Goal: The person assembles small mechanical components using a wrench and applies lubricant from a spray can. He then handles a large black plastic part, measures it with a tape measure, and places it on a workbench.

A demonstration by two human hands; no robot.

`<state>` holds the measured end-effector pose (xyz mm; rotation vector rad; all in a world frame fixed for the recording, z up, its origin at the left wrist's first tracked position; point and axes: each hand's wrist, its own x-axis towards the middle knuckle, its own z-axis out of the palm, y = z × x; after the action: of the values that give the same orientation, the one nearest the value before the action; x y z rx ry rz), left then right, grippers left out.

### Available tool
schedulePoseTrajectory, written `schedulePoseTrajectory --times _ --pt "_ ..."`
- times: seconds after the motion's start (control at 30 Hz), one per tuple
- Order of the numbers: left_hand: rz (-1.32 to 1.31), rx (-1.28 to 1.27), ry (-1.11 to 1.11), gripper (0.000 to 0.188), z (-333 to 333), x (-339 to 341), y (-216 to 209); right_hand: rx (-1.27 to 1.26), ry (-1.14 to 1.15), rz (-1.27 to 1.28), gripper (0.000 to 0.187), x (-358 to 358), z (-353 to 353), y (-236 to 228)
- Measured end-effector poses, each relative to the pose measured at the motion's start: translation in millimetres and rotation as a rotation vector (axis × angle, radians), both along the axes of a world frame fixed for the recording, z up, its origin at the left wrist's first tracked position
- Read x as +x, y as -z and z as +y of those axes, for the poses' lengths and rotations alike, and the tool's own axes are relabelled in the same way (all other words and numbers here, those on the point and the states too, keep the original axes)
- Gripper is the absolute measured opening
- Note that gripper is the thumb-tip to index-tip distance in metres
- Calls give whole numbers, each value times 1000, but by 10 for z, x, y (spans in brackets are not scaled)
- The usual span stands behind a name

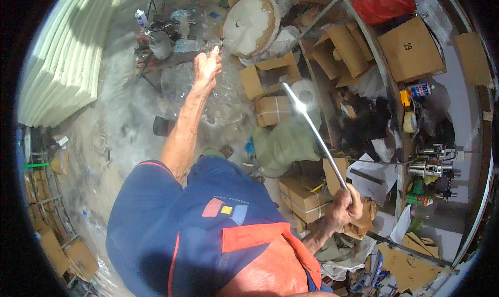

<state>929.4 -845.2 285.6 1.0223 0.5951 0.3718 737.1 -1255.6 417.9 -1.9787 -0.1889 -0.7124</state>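
In our right hand we grip a long, shiny, silver metal rod, fingers closed round its lower end; it slants up and to the left, past an open brown cardboard box. Our left hand is stretched forward with its fingers curled, near a large pale disc with a brownish rim; we cannot tell whether it pinches anything. To our right, a tan cardboard carton sits on a metal-framed shelf.
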Motion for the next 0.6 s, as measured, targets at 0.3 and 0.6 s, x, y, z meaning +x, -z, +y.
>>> schedulePoseTrajectory --times 0.3,0.6 --pt "-257 -400 808 21 -600 -287 -152 31 -21 130 14 86 248 273" --pt "-319 -346 984 13 -581 -410 -227 201 -46 227 18 96 234 354"
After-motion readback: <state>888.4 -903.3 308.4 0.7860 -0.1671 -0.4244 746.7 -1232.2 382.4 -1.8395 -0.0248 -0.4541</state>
